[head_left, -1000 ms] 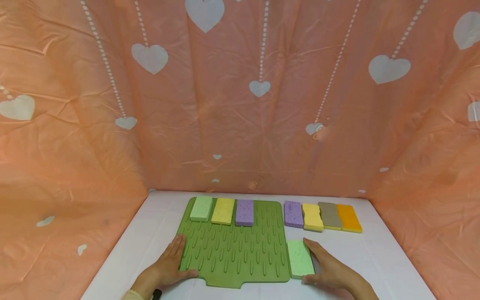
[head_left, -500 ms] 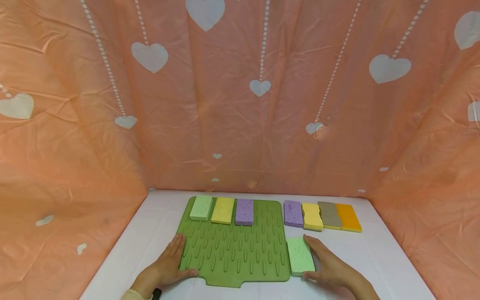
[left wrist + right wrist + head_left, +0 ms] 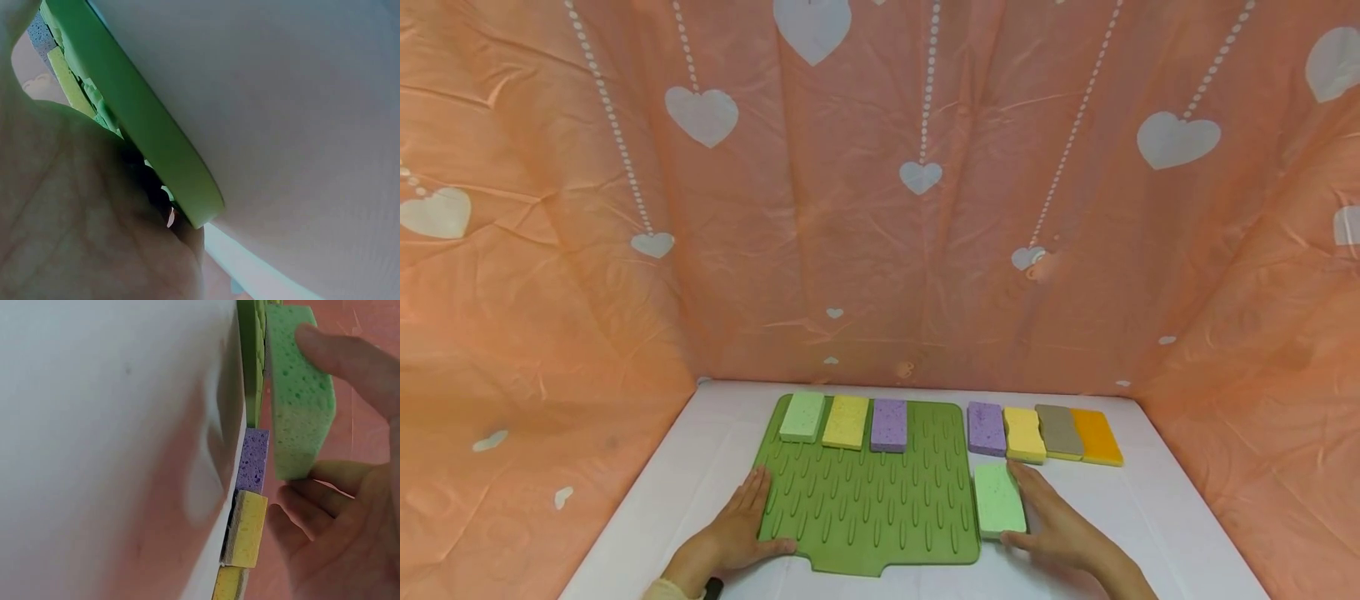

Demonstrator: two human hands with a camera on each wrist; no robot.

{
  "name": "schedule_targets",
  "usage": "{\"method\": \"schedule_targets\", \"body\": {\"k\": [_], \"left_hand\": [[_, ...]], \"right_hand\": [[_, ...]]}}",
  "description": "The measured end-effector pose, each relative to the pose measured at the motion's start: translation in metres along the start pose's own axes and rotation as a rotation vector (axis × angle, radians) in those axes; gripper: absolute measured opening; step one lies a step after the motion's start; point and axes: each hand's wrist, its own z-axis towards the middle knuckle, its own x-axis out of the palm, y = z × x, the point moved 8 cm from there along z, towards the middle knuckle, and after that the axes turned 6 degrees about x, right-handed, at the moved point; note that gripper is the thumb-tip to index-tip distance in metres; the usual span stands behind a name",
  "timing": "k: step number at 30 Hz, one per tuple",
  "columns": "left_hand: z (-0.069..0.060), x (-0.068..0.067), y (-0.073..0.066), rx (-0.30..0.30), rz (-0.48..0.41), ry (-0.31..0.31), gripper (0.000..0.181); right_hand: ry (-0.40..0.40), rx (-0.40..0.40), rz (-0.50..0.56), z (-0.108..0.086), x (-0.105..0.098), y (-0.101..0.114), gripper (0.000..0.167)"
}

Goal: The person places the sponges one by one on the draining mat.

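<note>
My right hand (image 3: 1060, 525) pinches a light green sponge (image 3: 998, 500) between thumb and fingers, just beside the right edge of a ribbed green drying mat (image 3: 865, 508). In the right wrist view the sponge (image 3: 300, 394) appears raised off the table, with the thumb (image 3: 340, 353) on its near face. My left hand (image 3: 733, 521) rests at the mat's left edge with its fingers straight. Along the mat's back edge lie a light green sponge (image 3: 803, 417), a yellow sponge (image 3: 846, 422) and a purple sponge (image 3: 889, 425).
Right of the mat, a row holds a purple sponge (image 3: 987, 428), a yellow wavy-sided sponge (image 3: 1025, 433), a grey-topped sponge (image 3: 1060, 430) and an orange one (image 3: 1097, 436). The white table (image 3: 1165, 517) is enclosed by orange curtain (image 3: 880, 292) printed with hearts.
The right hand has brought the held green sponge slightly upward in the head view, toward the purple sponge behind it. The left hand and the mat have stayed put.
</note>
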Motion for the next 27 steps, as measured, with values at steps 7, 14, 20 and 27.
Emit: {"method": "schedule_targets", "body": {"k": [7,14,20,27], "left_hand": [[-0.001,0.000,-0.002,0.035,-0.027,-0.011,0.138],[0.001,-0.002,-0.003,0.016,0.029,-0.015,0.137],[-0.001,-0.006,-0.013,0.029,0.069,0.013,0.133],[-0.002,-0.006,-0.014,0.016,0.070,0.029,0.132]], "right_hand": [[-0.052,-0.010,0.032,0.007,0.002,0.004,0.112],[-0.057,0.029,0.073,0.017,0.005,0.002,0.114],[-0.080,0.069,0.114,0.028,0.007,0.000,0.116],[-0.050,0.105,0.111,0.040,0.011,0.000,0.116]]}}
